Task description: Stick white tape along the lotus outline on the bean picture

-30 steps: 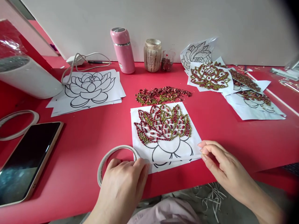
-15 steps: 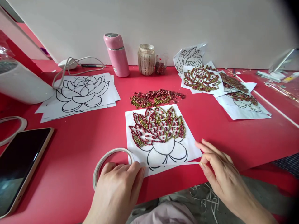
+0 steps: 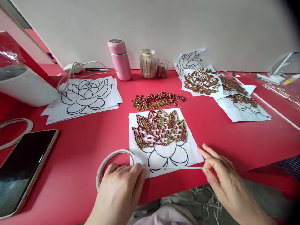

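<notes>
Pink flask (image 3: pixel 120 62) near jar (image 3: pixel 148 64) | left hand (image 3: pixel 119 187) overlaps tape roll (image 3: pixel 102 163), perhaps touching

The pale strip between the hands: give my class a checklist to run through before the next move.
1. Far end of the strip pinched in the right hand's fingertips: ok.
2. Strip drawn out straight: ok.
3. Left hand's grip on it: cannot tell, fingers hidden.
4. Strip stuck to the lotus sheet: cannot tell.
5. Loose beans off the sheet: ok, piled behind it.
6. Lower petals filled: not ok, bare.
</notes>
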A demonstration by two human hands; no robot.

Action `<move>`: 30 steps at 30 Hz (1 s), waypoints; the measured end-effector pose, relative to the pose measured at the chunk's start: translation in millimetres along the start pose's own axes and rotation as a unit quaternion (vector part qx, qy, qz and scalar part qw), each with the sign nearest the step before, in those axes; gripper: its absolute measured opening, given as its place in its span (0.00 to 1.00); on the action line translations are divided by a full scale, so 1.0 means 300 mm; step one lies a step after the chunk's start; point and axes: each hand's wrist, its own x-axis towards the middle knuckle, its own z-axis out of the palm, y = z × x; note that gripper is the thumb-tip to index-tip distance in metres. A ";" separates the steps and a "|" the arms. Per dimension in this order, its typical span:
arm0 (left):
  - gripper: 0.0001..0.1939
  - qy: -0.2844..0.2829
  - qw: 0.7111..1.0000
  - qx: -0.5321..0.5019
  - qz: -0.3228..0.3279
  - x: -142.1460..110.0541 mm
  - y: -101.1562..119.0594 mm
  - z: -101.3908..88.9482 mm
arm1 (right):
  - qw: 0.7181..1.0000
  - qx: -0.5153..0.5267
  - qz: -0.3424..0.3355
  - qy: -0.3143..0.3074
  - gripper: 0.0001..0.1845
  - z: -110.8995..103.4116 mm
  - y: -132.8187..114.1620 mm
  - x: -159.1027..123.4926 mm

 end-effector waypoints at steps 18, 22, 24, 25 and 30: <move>0.17 0.011 0.997 0.067 0.042 -0.040 -0.016 -0.032 | 0.991 0.113 0.056 -0.048 0.06 -0.021 -0.006 0.075; 0.16 0.005 0.997 0.061 0.038 -0.042 -0.012 -0.038 | 0.989 0.118 0.060 -0.067 0.07 -0.017 0.001 0.076; 0.17 -0.002 0.997 0.064 0.035 -0.043 -0.009 -0.038 | 0.987 0.123 0.065 -0.076 0.07 -0.014 0.003 0.076; 0.17 -0.007 0.997 0.069 0.032 -0.042 -0.008 -0.039 | 0.987 0.126 0.067 -0.077 0.07 -0.012 0.003 0.077; 0.18 -0.036 0.994 0.099 0.017 -0.019 -0.006 -0.039 | 0.986 0.134 0.066 -0.069 0.06 -0.011 0.010 0.088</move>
